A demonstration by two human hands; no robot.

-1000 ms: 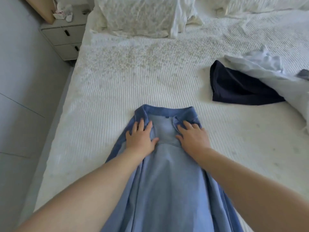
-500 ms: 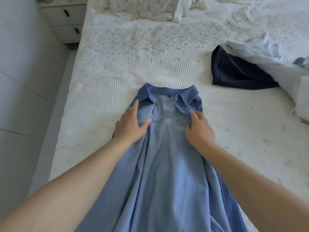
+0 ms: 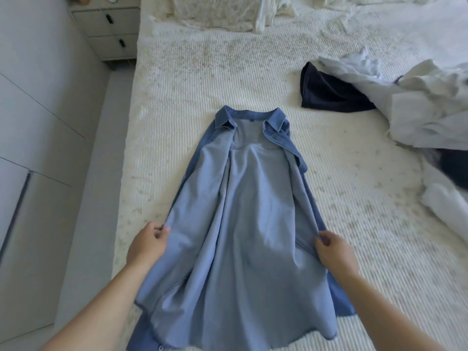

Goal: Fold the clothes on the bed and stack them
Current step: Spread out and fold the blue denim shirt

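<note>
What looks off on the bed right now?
Only the unfolded heap of white clothes at the right edge, partly covering a dark navy garment. The blue denim shirt lies spread out, both side edges pinched.

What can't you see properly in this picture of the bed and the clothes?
Head view only:
- Blue shirt: its sleeves are hidden under the body; the hem is cut off by the bottom edge.
- Dark garment: partly covered by the white clothes pile, so its kind is unclear.
- Left hand and right hand: fingertips are tucked behind the shirt edges.
- Pillow: cut off by the top edge.
</note>
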